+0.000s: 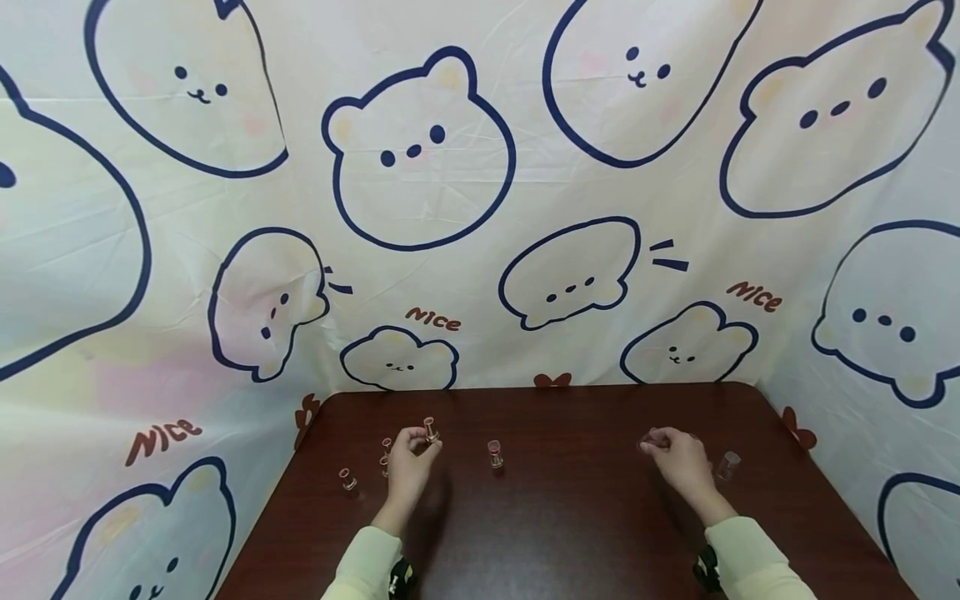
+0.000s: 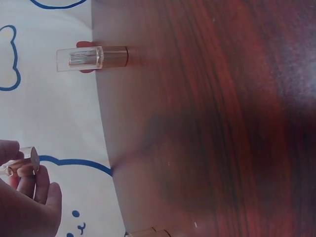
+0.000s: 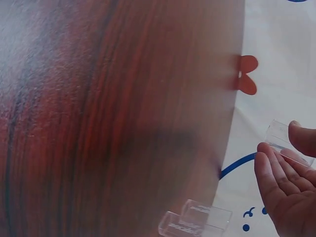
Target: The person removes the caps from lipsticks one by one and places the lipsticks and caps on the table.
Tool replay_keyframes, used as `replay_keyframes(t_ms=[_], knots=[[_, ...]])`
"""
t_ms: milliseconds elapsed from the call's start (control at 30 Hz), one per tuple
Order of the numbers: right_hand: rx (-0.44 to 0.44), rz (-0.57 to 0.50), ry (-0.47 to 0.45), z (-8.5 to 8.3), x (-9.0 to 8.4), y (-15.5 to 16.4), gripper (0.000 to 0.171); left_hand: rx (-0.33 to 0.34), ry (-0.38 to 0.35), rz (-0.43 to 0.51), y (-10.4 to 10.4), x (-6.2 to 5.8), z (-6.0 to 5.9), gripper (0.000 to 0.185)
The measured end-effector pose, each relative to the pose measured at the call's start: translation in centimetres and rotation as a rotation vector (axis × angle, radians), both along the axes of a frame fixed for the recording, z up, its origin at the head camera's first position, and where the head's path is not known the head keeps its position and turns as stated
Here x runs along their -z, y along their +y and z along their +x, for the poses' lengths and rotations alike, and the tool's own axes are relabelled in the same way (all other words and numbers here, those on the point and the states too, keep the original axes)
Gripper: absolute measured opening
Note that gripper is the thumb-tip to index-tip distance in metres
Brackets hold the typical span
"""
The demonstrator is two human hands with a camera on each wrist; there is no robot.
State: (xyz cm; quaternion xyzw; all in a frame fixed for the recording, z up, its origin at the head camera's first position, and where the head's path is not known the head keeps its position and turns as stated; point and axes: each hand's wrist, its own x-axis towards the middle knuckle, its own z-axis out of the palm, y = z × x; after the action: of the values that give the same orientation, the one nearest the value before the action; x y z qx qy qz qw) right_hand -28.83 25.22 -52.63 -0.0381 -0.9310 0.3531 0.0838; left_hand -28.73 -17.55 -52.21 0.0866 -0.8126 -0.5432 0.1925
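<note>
Here, a person in pale yellow sleeves works at a dark wood-grain desk (image 1: pixel 570 517) hemmed in by a cloth backdrop (image 1: pixel 420 158) printed with cartoon bears and the word "NICE". The left hand (image 1: pixel 411 461) is raised just above the desk, its thumb and fingers pinched round a small lipstick tube (image 1: pixel 431 430) with a rose-gold base; the left wrist view shows the round metallic end of that tube (image 2: pixel 33 159) poking out from between the fingertips. The right hand (image 1: pixel 675 458), well apart on the other side of the desk, has its fingers curled round a clear plastic cap (image 1: pixel 648 440), seen more plainly from the right wrist, where the transparent cap (image 3: pixel 280 139) sits between thumb and forefinger. Several more small tubes stand on the desk near the left hand: one to its far left (image 1: pixel 348 479), two close beside the fingers (image 1: pixel 386 454), and one capped tube (image 1: pixel 495 454) standing upright between the two hands, which also appears in the left wrist view near the back edge of the desk (image 2: pixel 93 58). A loose clear cap (image 1: pixel 727 465) lies just to the right of the right hand, and the right wrist camera picks up two such clear caps (image 3: pixel 196 221) lying side by side on the desk.
</note>
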Motion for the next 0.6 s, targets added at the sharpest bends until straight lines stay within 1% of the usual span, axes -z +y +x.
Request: replay_keyframes(t_ms=[300,600], knots=[[-0.006,0.033,-0.062,-0.7,0.9,0.1,0.035,-0.007,0.013,0.01,-0.1,0.8,0.0,0.023],[0.008,0.048,-0.078,-1.1,1.5,-0.1,0.03,-0.027,0.004,-0.013,-0.2,1.2,-0.2,0.024]])
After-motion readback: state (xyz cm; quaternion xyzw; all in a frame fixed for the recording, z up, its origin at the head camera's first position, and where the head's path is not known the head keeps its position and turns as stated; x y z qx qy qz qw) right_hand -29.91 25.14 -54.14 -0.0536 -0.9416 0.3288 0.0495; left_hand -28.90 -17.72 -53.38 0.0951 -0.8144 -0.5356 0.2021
